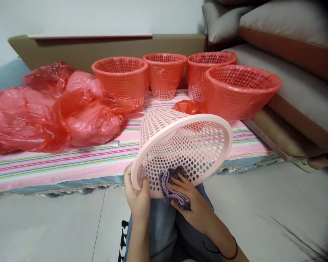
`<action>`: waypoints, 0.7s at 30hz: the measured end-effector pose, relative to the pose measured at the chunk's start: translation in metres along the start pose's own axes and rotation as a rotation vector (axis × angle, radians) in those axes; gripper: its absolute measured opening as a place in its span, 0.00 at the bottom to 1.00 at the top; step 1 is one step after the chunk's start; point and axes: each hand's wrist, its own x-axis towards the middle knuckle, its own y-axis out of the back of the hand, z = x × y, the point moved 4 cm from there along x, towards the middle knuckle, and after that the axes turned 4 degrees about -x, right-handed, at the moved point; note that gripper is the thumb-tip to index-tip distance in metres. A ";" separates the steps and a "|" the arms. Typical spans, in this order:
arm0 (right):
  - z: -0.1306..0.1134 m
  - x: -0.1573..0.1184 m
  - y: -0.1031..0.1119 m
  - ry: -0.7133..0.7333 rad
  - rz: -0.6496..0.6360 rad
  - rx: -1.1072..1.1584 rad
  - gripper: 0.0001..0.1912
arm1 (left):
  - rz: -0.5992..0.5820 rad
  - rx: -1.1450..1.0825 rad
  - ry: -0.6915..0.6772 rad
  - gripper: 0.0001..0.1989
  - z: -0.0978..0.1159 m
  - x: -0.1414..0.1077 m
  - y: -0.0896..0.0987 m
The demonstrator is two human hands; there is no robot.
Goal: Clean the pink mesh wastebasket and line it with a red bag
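A pale pink plastic basket [158,125] with a mesh of holes is tilted on its side, its mouth turned toward me. My left hand [138,194] grips the rim at its lower left, thumb inside and fingers outside. Pressed under the fingers of my right hand [192,202] is a folded purple and dark grey cloth [168,185]. The cloth lies against the inside of the basket near the lower rim. Part of the cloth is hidden by my right fingers.
Several baskets wrapped in red plastic, one of them a front right basket [240,98], stand on a striped cloth [104,160]. Red plastic bags [30,120] lie at the left. Stacked cushions [289,72] rise at the right. Tiled floor [57,225] shows below.
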 end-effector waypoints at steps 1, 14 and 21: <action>0.001 0.001 0.000 -0.008 0.006 0.005 0.25 | -0.022 -0.002 0.021 0.25 0.000 -0.001 0.002; 0.002 0.004 -0.003 0.002 0.046 0.044 0.24 | 0.069 0.022 -0.290 0.18 0.035 -0.012 0.012; 0.003 0.004 -0.004 -0.021 0.048 0.073 0.22 | 0.122 0.005 -0.200 0.25 0.022 -0.018 0.001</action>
